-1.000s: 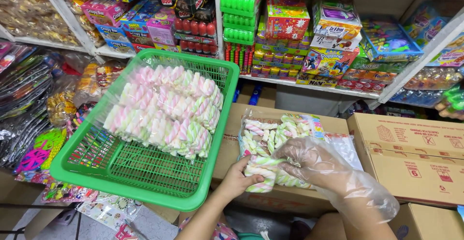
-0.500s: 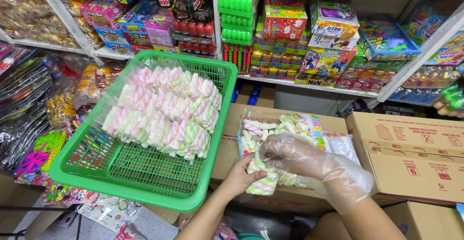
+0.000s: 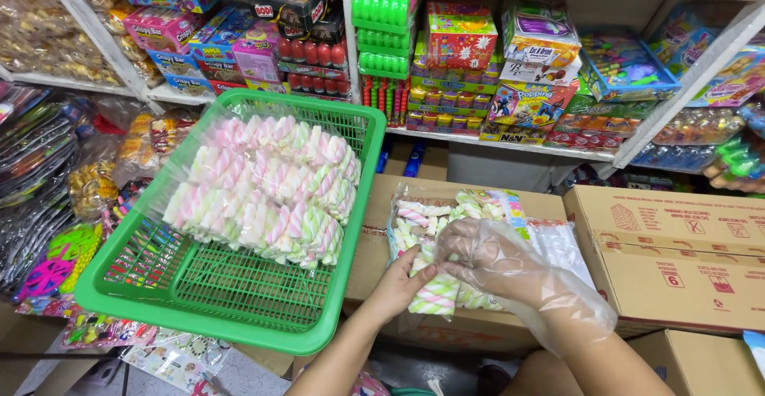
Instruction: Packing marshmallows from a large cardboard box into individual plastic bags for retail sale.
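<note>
Already a good share of the work looks done: a large clear bag of twisted pink, green and white marshmallows (image 3: 267, 193) lies filled in the green basket (image 3: 239, 316), propped at a tilt to the left. By my reading, one more pack is in hand, and it is not yet in the basket.

That pack, a smaller clear bag (image 3: 458, 241) with the same marshmallows, rests on top of a cardboard box (image 3: 374, 237) directly in front of the person. Both hands are on it and close together. The bare left hand (image 3: 402, 284) grips its lower left corner, thumb on top, closed around the plastic and the sweets inside. The right hand (image 3: 490, 256), covered by a loose clear plastic glove, lies curled over the lower right part of the bag, just beside the left one; its fingers press on the marshmallows, though whether they pinch one or only hold the bag down I cannot tell.

The basket sits just to the left of the left hand, its rim near the wrist. Another cardboard box (image 3: 677, 252) stands to the right, and shelves (image 3: 510, 137) of colourful sweets fill the background.
</note>
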